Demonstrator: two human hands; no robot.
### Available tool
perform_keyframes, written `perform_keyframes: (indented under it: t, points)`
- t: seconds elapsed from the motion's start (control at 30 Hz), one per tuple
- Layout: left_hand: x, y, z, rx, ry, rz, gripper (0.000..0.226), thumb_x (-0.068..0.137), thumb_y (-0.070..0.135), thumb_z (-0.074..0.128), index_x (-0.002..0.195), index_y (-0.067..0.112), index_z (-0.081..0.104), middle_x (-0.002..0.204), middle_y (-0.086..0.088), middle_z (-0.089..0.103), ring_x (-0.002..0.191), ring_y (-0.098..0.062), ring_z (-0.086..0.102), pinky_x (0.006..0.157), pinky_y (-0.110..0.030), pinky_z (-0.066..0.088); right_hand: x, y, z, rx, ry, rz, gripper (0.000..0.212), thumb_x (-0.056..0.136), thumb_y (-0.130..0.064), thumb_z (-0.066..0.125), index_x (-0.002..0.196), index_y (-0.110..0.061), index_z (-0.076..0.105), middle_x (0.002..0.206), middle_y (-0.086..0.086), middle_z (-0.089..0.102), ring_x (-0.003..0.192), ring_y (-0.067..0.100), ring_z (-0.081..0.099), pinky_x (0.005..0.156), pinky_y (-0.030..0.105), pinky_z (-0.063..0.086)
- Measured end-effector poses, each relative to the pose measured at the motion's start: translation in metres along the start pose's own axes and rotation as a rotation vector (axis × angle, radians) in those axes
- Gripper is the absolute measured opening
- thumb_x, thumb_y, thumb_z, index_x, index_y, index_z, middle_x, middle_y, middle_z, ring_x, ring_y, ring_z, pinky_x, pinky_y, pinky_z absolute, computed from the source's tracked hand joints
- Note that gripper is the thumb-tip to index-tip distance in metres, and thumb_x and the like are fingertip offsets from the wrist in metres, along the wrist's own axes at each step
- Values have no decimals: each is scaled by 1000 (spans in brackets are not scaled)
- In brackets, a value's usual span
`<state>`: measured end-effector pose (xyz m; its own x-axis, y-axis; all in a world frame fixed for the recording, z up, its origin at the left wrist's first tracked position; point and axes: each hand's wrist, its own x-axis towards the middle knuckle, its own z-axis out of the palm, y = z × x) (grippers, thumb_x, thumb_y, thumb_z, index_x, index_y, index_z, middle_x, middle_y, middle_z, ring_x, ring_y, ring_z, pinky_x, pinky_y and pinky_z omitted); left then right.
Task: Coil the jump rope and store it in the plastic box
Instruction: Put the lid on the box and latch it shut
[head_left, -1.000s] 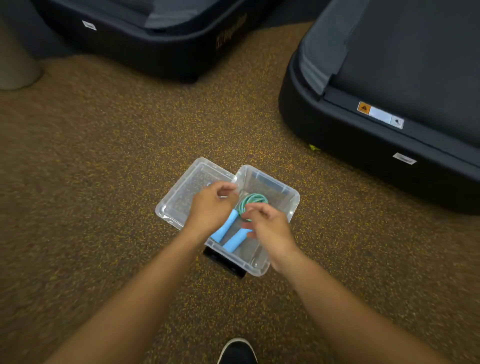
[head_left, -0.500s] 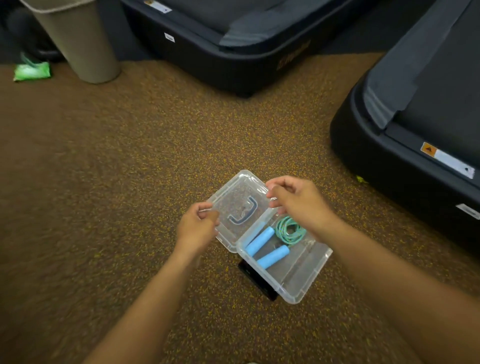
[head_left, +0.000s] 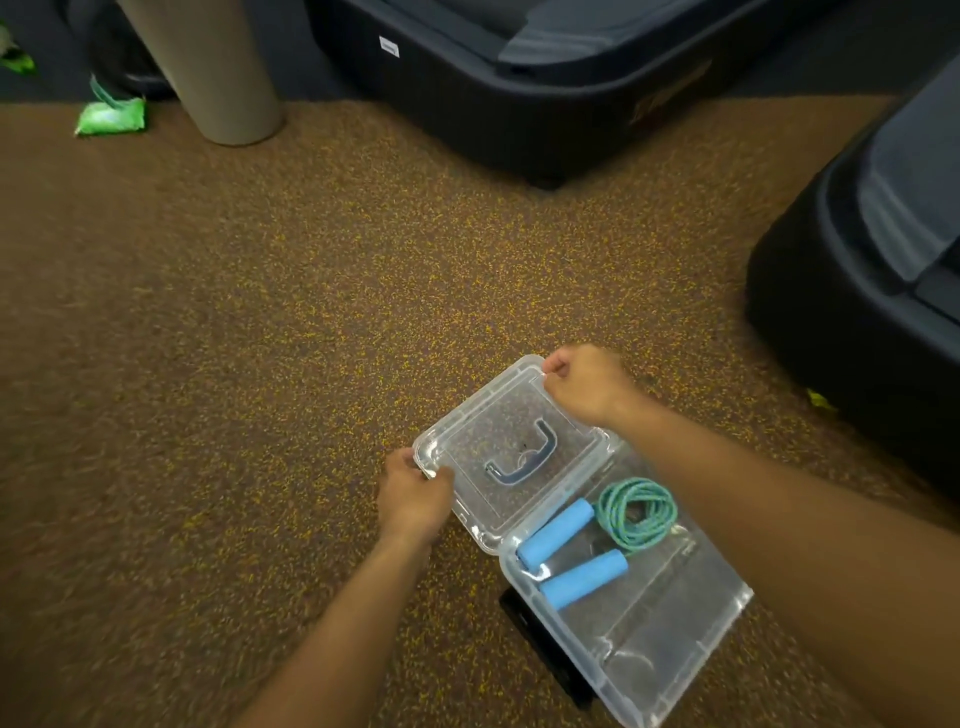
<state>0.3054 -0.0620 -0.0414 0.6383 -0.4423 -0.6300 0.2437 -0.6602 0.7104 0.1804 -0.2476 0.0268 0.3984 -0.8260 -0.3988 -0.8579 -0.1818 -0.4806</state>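
Note:
A clear plastic box (head_left: 675, 639) sits on the speckled brown floor at lower right. Inside it lies the jump rope (head_left: 636, 512), its green cord coiled, with two blue foam handles (head_left: 556, 532) side by side. The clear lid (head_left: 498, 415), with a grey carry handle (head_left: 522, 460) on it, lies beside the box to the upper left, touching its rim. My left hand (head_left: 413, 496) pinches the lid's near left corner. My right hand (head_left: 587, 382) pinches the lid's far corner.
A black flat object (head_left: 540, 644) lies partly under the box. Dark treadmill bases stand at the top (head_left: 493, 104) and at the right (head_left: 852, 291). A beige bin (head_left: 218, 73) and a green packet (head_left: 109, 117) are at the upper left.
My hands left the rope in the box and took hold of the lid at two corners. The view swung, so the box now sits lower right in frame.

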Motion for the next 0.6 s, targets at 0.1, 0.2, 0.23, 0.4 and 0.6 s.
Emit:
perform_keyframes:
  t: [0.1, 0.2, 0.23, 0.4, 0.6]
  points:
    - [9, -3, 6, -1, 19, -33, 39, 92, 22, 69, 123, 27, 46, 111, -4, 68, 97, -24, 68, 85, -45, 60, 14, 2, 9, -122, -87, 32, 30, 98, -23, 62, 126, -13, 68, 122, 13, 72, 106, 29, 69, 97, 38, 57]
    - [17, -5, 10, -63, 40, -76, 41, 92, 17, 68, 120, 27, 41, 109, -3, 67, 92, -20, 65, 88, -44, 59, 20, 2, 14, -224, -152, 64, 37, 101, -24, 58, 131, -4, 63, 127, 17, 68, 112, 33, 67, 90, 34, 54]
    - [19, -6, 11, -76, 47, -86, 42, 92, 15, 67, 122, 26, 41, 107, -3, 67, 90, -18, 64, 88, -44, 59, 21, 3, 15, -248, -166, 80, 38, 101, -26, 57, 130, -1, 61, 129, 18, 67, 114, 34, 65, 88, 33, 52]
    - [25, -8, 13, -153, 3, -138, 41, 91, 6, 67, 126, 15, 50, 105, -4, 68, 95, -22, 67, 83, -45, 62, 24, 6, 17, -315, -253, 142, 54, 103, -31, 53, 146, 0, 44, 147, 19, 52, 128, 36, 58, 101, 40, 50]
    - [4, 13, -12, -347, -47, 41, 30, 94, -5, 63, 116, 15, 57, 111, -8, 70, 101, -24, 71, 80, -43, 64, 27, 7, 11, -42, -92, 135, 38, 105, -27, 44, 135, -6, 56, 134, 15, 61, 116, 33, 61, 94, 40, 50]
